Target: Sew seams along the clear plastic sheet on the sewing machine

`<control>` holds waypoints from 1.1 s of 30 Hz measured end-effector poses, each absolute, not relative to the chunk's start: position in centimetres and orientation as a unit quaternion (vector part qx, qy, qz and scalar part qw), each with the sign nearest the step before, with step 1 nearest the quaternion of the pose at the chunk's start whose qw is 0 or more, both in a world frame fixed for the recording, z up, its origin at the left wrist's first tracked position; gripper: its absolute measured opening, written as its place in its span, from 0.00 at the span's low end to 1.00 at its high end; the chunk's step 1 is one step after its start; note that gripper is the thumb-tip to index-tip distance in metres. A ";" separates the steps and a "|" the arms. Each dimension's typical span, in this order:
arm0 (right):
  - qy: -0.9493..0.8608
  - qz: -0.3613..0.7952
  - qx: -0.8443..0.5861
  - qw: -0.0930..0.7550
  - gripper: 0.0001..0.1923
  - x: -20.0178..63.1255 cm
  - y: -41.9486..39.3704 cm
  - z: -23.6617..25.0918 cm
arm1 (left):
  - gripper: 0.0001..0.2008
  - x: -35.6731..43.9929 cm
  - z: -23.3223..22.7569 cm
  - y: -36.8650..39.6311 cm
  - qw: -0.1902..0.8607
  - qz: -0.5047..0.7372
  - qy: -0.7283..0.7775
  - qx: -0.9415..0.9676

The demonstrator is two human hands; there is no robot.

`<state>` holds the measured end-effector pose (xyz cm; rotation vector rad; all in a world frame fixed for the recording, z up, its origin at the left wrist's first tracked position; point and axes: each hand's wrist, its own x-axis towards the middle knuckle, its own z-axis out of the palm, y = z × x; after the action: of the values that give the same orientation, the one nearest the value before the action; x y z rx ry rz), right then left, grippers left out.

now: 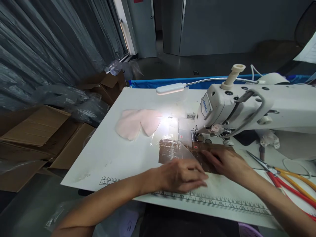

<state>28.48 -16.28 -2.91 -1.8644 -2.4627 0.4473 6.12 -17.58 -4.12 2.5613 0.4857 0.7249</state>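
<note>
Fingers of both hands, left [181,176] and right [228,163], lie flat and together on brown fabric [172,149] beside the needle [195,140], which is probably idle; risk: right fingertips creep under it, or fabric skews.

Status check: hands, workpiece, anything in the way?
Left hand and right hand flat on brown piece at sewing machine. Scissors lie right.
</note>
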 end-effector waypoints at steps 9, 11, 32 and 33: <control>-0.800 0.022 -0.587 0.121 0.23 32.3 -18.0 -2.9 | 0.12 4.9 -3.2 -10.6 0.005 0.098 0.314 0.944; -0.831 0.086 -0.518 0.184 0.19 30.6 -18.3 -3.3 | 0.14 4.5 -3.4 -11.3 -0.042 0.073 0.325 0.942; -0.696 0.356 -0.591 0.199 0.17 25.0 -16.1 -4.1 | 0.17 3.7 -3.3 -13.2 -0.010 0.222 0.299 0.928; -0.729 0.284 -0.591 0.199 0.16 25.0 -16.5 -4.2 | 0.16 3.6 -3.0 -12.8 -0.010 0.218 0.317 0.923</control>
<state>25.00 -16.47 -4.19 -1.6518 -2.0390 0.7934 3.56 -12.78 -3.04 2.9173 1.0031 0.6905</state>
